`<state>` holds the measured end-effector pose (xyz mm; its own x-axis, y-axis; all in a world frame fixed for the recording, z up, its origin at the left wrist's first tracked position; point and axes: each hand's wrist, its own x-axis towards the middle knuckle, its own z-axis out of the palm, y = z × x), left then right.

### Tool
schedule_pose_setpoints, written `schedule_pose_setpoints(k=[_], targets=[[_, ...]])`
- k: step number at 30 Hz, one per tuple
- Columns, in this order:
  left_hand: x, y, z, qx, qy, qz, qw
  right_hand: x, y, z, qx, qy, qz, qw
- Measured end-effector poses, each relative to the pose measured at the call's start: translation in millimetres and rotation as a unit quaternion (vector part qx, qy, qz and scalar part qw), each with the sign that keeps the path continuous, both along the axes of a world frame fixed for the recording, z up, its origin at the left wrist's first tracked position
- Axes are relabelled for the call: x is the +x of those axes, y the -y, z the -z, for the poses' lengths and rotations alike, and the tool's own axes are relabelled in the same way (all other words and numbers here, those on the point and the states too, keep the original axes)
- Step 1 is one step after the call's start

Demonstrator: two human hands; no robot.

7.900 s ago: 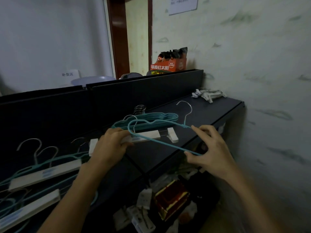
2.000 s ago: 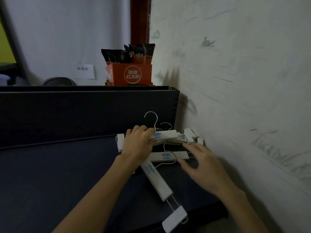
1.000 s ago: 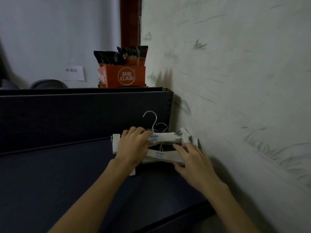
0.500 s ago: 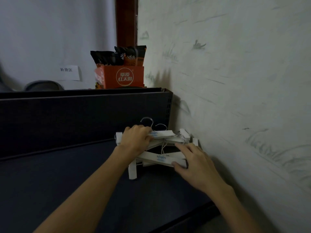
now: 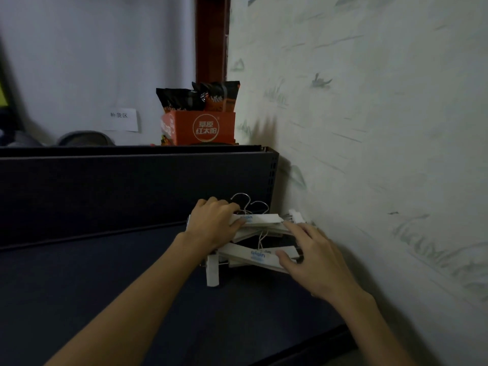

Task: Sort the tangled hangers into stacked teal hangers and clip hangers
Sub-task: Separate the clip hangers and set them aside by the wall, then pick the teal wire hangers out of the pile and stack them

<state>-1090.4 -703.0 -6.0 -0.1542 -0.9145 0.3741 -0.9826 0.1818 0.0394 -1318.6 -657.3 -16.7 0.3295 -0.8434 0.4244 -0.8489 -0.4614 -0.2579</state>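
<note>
A pile of white clip hangers (image 5: 253,256) with metal hooks lies on the dark shelf (image 5: 105,281), in the far right corner against the wall. My left hand (image 5: 215,224) grips the left end of the upper hangers, thumb on the top bar. My right hand (image 5: 310,256) rests on the right side of the pile, fingers spread over the lower and middle bars. One white clip (image 5: 212,270) hangs down at the pile's front left. No teal hangers are in view.
A dark back panel (image 5: 132,186) rises behind the shelf. An orange box of snack packets (image 5: 200,126) stands on top of it. The patterned wall (image 5: 369,154) runs close along the right. The shelf's front edge (image 5: 317,344) lies near my right forearm.
Over the last two seconds both hands have drawn the scattered clip hangers together into one pile in the corner. Since half a second ago the hands have barely moved.
</note>
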Motion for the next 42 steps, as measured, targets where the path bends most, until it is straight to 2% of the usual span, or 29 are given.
schedule_pose_setpoints(k=[8,15,24,38,42], targets=[[31.8,-60.1,-7.2,-0.031,-0.017,-0.088,0.995,4.3,22.9,-22.7,-0.017,0.001,-0.051,0.999],[102.6,-174.4,0.0,-0.023,-0.011,-0.268,0.963,93.9,20.7,-39.1,-0.018,-0.009,-0.155,0.988],[155.6,-311.6,26.0,-0.049,-0.056,-0.398,0.914,236.2,-101.7,-13.7,-0.016,-0.024,-0.347,0.937],[286.4,-507.6,86.8,-0.034,-0.108,-0.51,0.853,384.3,-278.5,23.6,0.003,-0.022,-0.434,0.901],[317.5,-580.7,117.6,-0.022,-0.13,-0.564,0.815,435.7,-353.2,46.7,0.026,-0.027,-0.511,0.859]])
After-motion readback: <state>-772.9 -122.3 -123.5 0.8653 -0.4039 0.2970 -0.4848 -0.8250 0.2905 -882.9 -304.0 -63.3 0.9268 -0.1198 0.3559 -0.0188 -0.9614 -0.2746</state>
